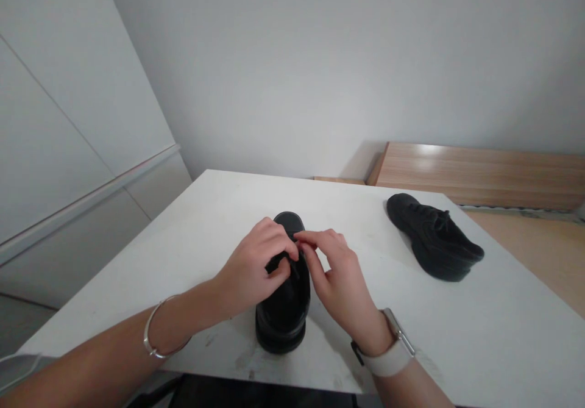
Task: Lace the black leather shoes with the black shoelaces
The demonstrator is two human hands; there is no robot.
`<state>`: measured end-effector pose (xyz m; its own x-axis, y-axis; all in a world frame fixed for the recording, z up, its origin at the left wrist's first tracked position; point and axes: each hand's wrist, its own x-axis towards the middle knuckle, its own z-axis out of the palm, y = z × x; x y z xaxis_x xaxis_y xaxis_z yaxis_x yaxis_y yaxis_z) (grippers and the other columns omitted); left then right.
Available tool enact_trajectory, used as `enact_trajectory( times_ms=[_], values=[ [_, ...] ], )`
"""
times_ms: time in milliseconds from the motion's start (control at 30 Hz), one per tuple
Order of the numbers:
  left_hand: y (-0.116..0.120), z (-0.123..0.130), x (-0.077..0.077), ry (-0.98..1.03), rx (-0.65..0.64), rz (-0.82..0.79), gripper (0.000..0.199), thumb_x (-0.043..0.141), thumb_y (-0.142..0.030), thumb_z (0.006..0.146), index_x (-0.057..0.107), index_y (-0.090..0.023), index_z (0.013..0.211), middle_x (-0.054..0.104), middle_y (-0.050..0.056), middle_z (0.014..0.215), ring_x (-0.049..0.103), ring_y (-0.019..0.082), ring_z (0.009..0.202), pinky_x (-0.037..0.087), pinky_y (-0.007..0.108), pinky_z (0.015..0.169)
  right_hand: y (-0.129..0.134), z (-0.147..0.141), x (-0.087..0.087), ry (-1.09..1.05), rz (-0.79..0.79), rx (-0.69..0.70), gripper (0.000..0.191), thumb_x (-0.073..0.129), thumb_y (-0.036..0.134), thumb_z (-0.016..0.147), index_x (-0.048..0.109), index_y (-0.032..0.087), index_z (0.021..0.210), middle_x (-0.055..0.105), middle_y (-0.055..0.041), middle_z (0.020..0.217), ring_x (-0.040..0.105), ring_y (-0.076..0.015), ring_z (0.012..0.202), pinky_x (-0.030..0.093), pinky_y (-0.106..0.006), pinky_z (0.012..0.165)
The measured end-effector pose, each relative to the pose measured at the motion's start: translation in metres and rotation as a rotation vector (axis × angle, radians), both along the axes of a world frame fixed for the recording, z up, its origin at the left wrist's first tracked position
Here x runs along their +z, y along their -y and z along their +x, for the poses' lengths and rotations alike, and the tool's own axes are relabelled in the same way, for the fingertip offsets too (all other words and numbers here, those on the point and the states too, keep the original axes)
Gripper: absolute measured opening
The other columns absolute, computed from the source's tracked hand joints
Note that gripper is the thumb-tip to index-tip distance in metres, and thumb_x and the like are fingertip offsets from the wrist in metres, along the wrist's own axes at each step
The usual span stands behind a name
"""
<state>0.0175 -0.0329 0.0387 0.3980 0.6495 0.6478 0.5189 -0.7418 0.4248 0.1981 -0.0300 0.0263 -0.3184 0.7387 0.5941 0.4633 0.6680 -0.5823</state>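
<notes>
Two black shoes are on one white table. The near shoe stands left of the middle, toe pointing to the far side, its opening empty; the far shoe lies to the right, its lace tied. Two hands meet over the near shoe's lacing: the left hand has curled fingers, the right hand brings thumb and forefinger together. What either pinches is too small to tell.

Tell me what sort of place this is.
An indoor room, perhaps at home or a plain workroom; I cannot tell which. What shows it: a white table, a plain grey wall close behind it, and a wood-grain furniture surface at the right.
</notes>
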Motion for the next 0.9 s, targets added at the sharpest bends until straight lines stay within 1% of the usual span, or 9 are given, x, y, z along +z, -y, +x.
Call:
enact_trajectory(
  times_ms=[100, 167, 267, 367, 433, 500, 567, 700, 900],
  values=[
    [-0.002, 0.003, -0.007, -0.123, 0.093, 0.236, 0.022, 0.052, 0.002, 0.085, 0.061, -0.017, 0.082, 0.056, 0.002, 0.075, 0.047, 0.018, 0.08, 0.044, 0.033, 0.073, -0.006, -0.007, -0.003, -0.051, -0.137, 0.057, 0.019, 0.053, 0.012, 0.095, 0.069, 0.021, 0.102, 0.072, -0.0014, 0.096, 0.061, -0.0164, 0.087, 0.044, -0.031, 0.08],
    [-0.005, 0.002, -0.012, -0.176, 0.127, 0.332, 0.019, 0.053, 0.0, 0.089, 0.06, -0.017, 0.085, 0.055, 0.002, 0.075, 0.046, 0.019, 0.081, 0.044, 0.034, 0.074, -0.01, -0.01, -0.004, -0.097, -0.219, 0.075, 0.019, 0.054, 0.013, 0.094, 0.071, 0.022, 0.098, 0.073, -0.0005, 0.094, 0.062, -0.015, 0.084, 0.045, -0.029, 0.078],
    [-0.006, -0.002, -0.018, -0.202, 0.136, 0.387, 0.014, 0.054, -0.004, 0.093, 0.061, -0.017, 0.096, 0.059, 0.003, 0.08, 0.047, 0.019, 0.085, 0.044, 0.035, 0.078, -0.016, -0.009, -0.003, -0.169, -0.32, 0.104, 0.018, 0.057, 0.016, 0.092, 0.074, 0.021, 0.096, 0.075, -0.0008, 0.094, 0.063, -0.0136, 0.081, 0.047, -0.027, 0.077],
    [-0.006, -0.006, -0.019, -0.21, 0.12, 0.404, 0.018, 0.055, -0.005, 0.094, 0.06, -0.016, 0.107, 0.063, 0.005, 0.087, 0.049, 0.02, 0.088, 0.045, 0.035, 0.079, -0.021, -0.006, -0.001, -0.205, -0.4, 0.147, 0.017, 0.058, 0.02, 0.09, 0.075, 0.021, 0.096, 0.075, -0.0007, 0.091, 0.062, -0.0122, 0.077, 0.049, -0.025, 0.073],
    [-0.005, -0.007, -0.019, -0.204, 0.107, 0.412, 0.02, 0.055, -0.005, 0.094, 0.06, -0.015, 0.111, 0.065, 0.005, 0.088, 0.05, 0.02, 0.088, 0.045, 0.035, 0.08, -0.024, -0.004, 0.0, -0.199, -0.422, 0.178, 0.017, 0.058, 0.019, 0.089, 0.075, 0.02, 0.094, 0.074, -0.0003, 0.086, 0.061, -0.0117, 0.073, 0.048, -0.024, 0.071],
    [-0.004, -0.008, -0.018, -0.182, 0.101, 0.413, 0.022, 0.057, -0.004, 0.094, 0.061, -0.016, 0.112, 0.067, 0.005, 0.09, 0.051, 0.019, 0.088, 0.046, 0.035, 0.081, -0.025, -0.004, 0.0, -0.186, -0.389, 0.189, 0.017, 0.057, 0.016, 0.086, 0.073, 0.02, 0.091, 0.072, 0.0003, 0.082, 0.059, -0.0116, 0.073, 0.047, -0.025, 0.071],
    [-0.003, -0.01, -0.016, -0.144, 0.096, 0.421, 0.023, 0.059, -0.004, 0.093, 0.062, -0.017, 0.111, 0.07, 0.004, 0.094, 0.053, 0.019, 0.089, 0.048, 0.035, 0.081, -0.025, -0.006, 0.0, -0.182, -0.304, 0.18, 0.016, 0.058, 0.013, 0.084, 0.071, 0.02, 0.088, 0.068, 0.0003, 0.081, 0.058, -0.012, 0.076, 0.046, -0.025, 0.072],
    [0.002, -0.018, -0.017, -0.08, 0.079, 0.431, 0.02, 0.064, -0.004, 0.09, 0.067, -0.018, 0.104, 0.073, 0.004, 0.098, 0.055, 0.018, 0.088, 0.05, 0.033, 0.079, -0.021, -0.01, -0.003, -0.184, -0.161, 0.123, 0.012, 0.059, 0.009, 0.08, 0.066, 0.019, 0.082, 0.061, -0.0007, 0.083, 0.054, -0.0127, 0.078, 0.043, -0.026, 0.071],
    [0.011, -0.029, -0.024, -0.019, -0.052, 0.257, 0.018, 0.062, -0.004, 0.091, 0.068, -0.018, 0.1, 0.074, 0.005, 0.093, 0.059, 0.016, 0.084, 0.053, 0.029, 0.073, -0.017, -0.016, -0.009, -0.128, -0.136, -0.008, 0.014, 0.055, 0.005, 0.076, 0.06, 0.017, 0.078, 0.056, -0.001, 0.082, 0.051, -0.0132, 0.076, 0.04, -0.027, 0.068]
  ],
)
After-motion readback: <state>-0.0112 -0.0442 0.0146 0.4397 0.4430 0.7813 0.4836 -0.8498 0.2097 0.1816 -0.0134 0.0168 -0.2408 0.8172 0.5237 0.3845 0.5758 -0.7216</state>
